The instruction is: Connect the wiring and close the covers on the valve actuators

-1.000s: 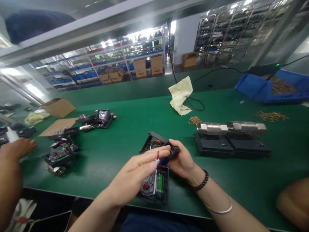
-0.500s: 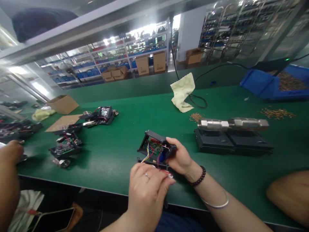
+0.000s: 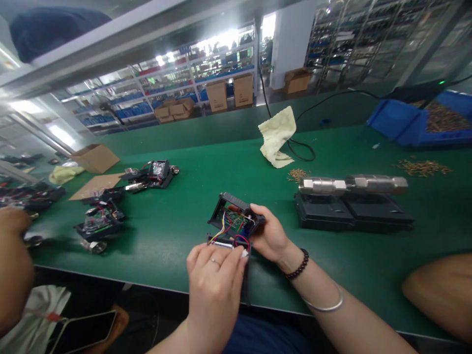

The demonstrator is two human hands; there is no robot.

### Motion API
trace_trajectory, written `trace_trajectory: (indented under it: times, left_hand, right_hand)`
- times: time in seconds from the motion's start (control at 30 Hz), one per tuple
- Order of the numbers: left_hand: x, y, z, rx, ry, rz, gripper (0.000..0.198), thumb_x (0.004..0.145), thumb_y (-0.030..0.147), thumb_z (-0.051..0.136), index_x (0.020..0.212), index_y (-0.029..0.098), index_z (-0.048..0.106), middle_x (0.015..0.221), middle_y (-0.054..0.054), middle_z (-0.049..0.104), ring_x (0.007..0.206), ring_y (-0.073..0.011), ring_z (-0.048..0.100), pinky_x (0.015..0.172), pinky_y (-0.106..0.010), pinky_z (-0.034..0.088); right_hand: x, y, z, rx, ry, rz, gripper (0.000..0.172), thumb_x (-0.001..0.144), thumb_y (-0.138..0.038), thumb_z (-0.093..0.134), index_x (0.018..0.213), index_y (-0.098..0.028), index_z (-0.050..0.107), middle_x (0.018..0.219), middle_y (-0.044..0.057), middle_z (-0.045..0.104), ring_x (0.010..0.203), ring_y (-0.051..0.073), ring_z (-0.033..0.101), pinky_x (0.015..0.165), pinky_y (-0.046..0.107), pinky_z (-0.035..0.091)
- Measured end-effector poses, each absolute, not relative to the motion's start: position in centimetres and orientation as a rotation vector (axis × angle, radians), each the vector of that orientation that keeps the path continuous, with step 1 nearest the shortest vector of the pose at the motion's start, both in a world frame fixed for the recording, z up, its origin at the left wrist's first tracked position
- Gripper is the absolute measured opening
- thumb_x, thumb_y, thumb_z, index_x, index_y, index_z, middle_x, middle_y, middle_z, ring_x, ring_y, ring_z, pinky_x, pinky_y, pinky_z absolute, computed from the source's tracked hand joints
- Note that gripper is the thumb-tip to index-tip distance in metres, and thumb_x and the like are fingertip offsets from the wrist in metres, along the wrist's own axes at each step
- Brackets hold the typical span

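Item under examination: an open black housing (image 3: 231, 205), held just above the tabletop (image 3: 173, 236) near its front edge, tilted with the open face toward the camera. A circuit board and coloured wire leads (image 3: 227, 227) show inside.

Right hand (image 3: 271, 238): fingers closed around the housing's right end, steadying it. Left hand (image 3: 216, 278): fingers drawn narrow, tips pinched on the leads where they spill over the housing's near edge, beside a small white piece.

Judgement: the step in hand appears to be dressing or seating the leads inside the housing. Further handling calls for a fine pinch, a steady housing, and care that no lead is trapped at the edge.

Surroundings: a black block (image 3: 354, 214) carrying a metal cylinder (image 3: 354, 184) lies to the right, apart from the housing. Behind it are a yellow cloth (image 3: 276, 137), scattered brass parts (image 3: 422, 168) and a blue bin (image 3: 394, 123). Similar open assemblies (image 3: 99, 223) sit well to the left.

Not determinable: the left hand covers the lead ends, so the white piece cannot be identified, nor whether it is connected. A dark part (image 3: 246, 282) below the left hand is mostly hidden. Another person's hand (image 3: 13, 265) at the left and a forearm (image 3: 438, 295) at the right are cut off by the frame
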State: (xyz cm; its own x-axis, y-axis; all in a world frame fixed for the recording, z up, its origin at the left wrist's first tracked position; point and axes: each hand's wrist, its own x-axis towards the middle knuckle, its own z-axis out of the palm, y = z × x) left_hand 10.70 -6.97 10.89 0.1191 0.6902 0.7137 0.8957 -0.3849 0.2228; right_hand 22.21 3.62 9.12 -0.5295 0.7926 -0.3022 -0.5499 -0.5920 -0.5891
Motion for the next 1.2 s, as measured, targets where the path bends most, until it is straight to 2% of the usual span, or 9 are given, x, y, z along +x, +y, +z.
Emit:
trace_trajectory:
  times: [0.17,0.37,0.5,0.63,0.73,0.93,1.07,1.2]
  left_hand:
    - [11.3,-7.3,10.9,-2.090,-1.639,-0.996,0.017,0.089,0.015,0.052,0.092,0.020,0.068,0.074,-0.002,0.068,0.075,-0.0192,0.057,0.092,-0.038,0.029]
    - [11.6,-7.2,10.8,-2.063,-1.691,-1.044,0.026,0.094,0.017,0.047,0.080,0.021,0.068,0.069,0.001,0.067,0.073,-0.0178,0.057,0.098,-0.037,0.029]
    - [12.2,-7.3,10.7,-2.075,-1.692,-0.998,0.027,0.091,0.013,0.047,0.071,0.020,0.064,0.067,0.001,0.065,0.071,-0.0182,0.056,0.095,-0.036,0.031]
    - [12.4,-7.6,10.7,-2.150,-1.680,-0.822,0.027,0.090,0.009,0.044,0.076,0.018,0.066,0.071,-0.002,0.065,0.074,-0.0205,0.056,0.093,-0.038,0.033]
    - [11.9,-7.5,10.8,-2.214,-1.681,-0.813,0.029,0.090,0.006,0.041,0.080,0.018,0.066,0.075,-0.003,0.067,0.077,-0.0212,0.057,0.090,-0.037,0.033]
    - [10.9,-6.2,10.8,-2.147,-1.839,-1.021,0.015,0.084,0.012,0.062,0.076,0.023,0.067,0.077,0.000,0.065,0.075,-0.0206,0.053,0.074,-0.035,0.032]
    - [11.0,-6.0,10.5,-2.083,-1.867,-1.063,0.015,0.082,0.012,0.064,0.077,0.024,0.069,0.089,-0.003,0.066,0.087,-0.0235,0.052,0.084,-0.040,0.034]
    - [11.3,-6.3,10.3,-2.124,-1.836,-1.000,0.015,0.086,0.012,0.058,0.081,0.022,0.068,0.096,-0.004,0.067,0.094,-0.0240,0.052,0.097,-0.045,0.031]
  right_hand:
    - [21.9,3.5,9.2,-0.723,-0.521,2.139,0.033,0.071,-0.036,0.060,0.090,-0.013,0.073,0.089,0.004,0.076,0.083,0.018,0.067,0.086,0.030,0.049]
    - [21.9,3.5,9.2,-0.729,-0.522,2.137,0.042,0.061,-0.042,0.069,0.090,-0.012,0.073,0.086,0.006,0.076,0.078,0.020,0.068,0.077,0.030,0.052]
    - [22.1,3.6,8.9,-0.741,-0.533,2.115,0.041,0.061,-0.043,0.070,0.088,-0.012,0.072,0.084,0.006,0.076,0.078,0.019,0.067,0.075,0.028,0.052]
    - [22.1,3.5,8.7,-0.755,-0.547,2.117,0.034,0.065,-0.041,0.068,0.085,-0.013,0.072,0.082,0.005,0.075,0.074,0.019,0.067,0.077,0.030,0.052]
    - [22.0,3.4,8.8,-0.758,-0.550,2.106,0.032,0.065,-0.041,0.067,0.083,-0.015,0.072,0.079,0.004,0.075,0.074,0.019,0.067,0.077,0.031,0.052]
    - [22.1,3.7,9.5,-0.755,-0.526,2.051,0.030,0.065,-0.043,0.061,0.078,-0.017,0.072,0.074,0.003,0.074,0.081,0.023,0.068,0.080,0.036,0.052]
    - [22.2,3.8,9.8,-0.789,-0.534,2.017,0.033,0.067,-0.043,0.059,0.082,-0.016,0.073,0.075,0.003,0.074,0.081,0.022,0.068,0.080,0.035,0.051]
    - [22.1,3.6,9.9,-0.809,-0.532,2.001,0.030,0.064,-0.044,0.062,0.076,-0.018,0.071,0.072,0.003,0.074,0.084,0.025,0.067,0.081,0.037,0.051]
